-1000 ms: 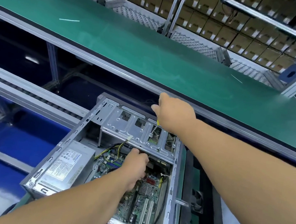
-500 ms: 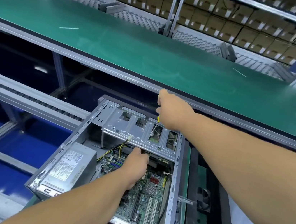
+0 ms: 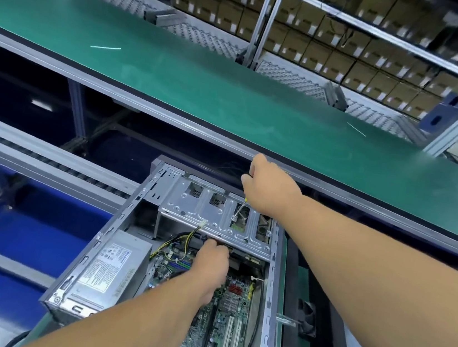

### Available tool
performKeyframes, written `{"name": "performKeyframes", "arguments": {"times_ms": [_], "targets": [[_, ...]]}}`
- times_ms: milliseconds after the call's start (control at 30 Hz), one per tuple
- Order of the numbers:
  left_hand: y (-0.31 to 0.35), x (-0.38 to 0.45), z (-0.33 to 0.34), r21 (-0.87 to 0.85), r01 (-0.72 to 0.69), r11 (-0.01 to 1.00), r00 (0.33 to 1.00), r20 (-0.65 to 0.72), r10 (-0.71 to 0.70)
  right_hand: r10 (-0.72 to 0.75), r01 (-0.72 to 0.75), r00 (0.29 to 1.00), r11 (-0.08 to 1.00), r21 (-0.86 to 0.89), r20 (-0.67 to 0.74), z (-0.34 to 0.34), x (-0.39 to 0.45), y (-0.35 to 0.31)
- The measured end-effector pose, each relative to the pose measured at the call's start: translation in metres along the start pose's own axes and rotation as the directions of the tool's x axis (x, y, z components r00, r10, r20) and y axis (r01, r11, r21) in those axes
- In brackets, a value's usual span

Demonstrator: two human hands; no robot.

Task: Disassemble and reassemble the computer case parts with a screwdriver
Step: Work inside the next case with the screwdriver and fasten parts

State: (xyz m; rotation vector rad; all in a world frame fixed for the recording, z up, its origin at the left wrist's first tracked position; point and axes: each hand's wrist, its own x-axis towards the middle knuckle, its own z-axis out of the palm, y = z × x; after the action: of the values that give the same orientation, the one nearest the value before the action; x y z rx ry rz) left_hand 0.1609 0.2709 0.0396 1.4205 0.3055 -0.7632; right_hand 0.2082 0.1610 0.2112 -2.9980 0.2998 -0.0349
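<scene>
Green conveyor belt (image 3: 176,79) spans far side; racks of cardboard boxes (image 3: 339,56) behind. Open computer case (image 3: 141,211) sits near centre. Power supply (image 3: 110,265) at case's left. Left hand (image 3: 212,261) reaches under drive cage (image 3: 203,207), over motherboard (image 3: 228,313); grip hidden, cannot tell. Right hand (image 3: 270,190) clamps screwdriver (image 3: 239,209), tip on cage at right. Risk: tip slips off screw, or loosened screw drops onto motherboard if shaft tilts.
</scene>
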Motion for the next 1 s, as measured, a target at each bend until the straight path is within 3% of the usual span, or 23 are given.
{"name": "performKeyframes", "arguments": {"times_ms": [100,233,433,667,867,1000], "targets": [[0.002,-0.004,-0.003,-0.017,-0.023,1.0,0.999,-0.039,0.022,-0.016,0.013,0.999,0.995,0.097,0.028,-0.005,-0.006,0.002],[0.002,-0.018,-0.016,-0.119,-0.065,0.991,0.993,-0.103,0.053,0.009,0.036,0.982,0.971,0.234,-0.187,-0.017,-0.024,0.008],[0.006,-0.041,-0.033,-0.333,-0.053,0.941,0.996,0.05,0.074,0.086,0.041,0.974,0.842,0.538,-0.208,-0.016,-0.082,0.025],[0.011,-0.046,-0.021,-0.31,-0.082,0.947,0.984,0.127,0.126,0.151,0.028,0.958,0.798,0.602,-0.245,-0.011,-0.137,0.043],[0.017,-0.052,-0.015,-0.414,-0.012,0.91,0.938,0.311,0.154,0.182,0.02,0.939,0.818,0.575,-0.293,-0.019,-0.152,0.056],[0.019,-0.056,-0.016,-0.439,-0.013,0.898,0.931,0.323,0.171,0.19,0.024,0.935,0.811,0.585,-0.301,-0.021,-0.158,0.06]]}}
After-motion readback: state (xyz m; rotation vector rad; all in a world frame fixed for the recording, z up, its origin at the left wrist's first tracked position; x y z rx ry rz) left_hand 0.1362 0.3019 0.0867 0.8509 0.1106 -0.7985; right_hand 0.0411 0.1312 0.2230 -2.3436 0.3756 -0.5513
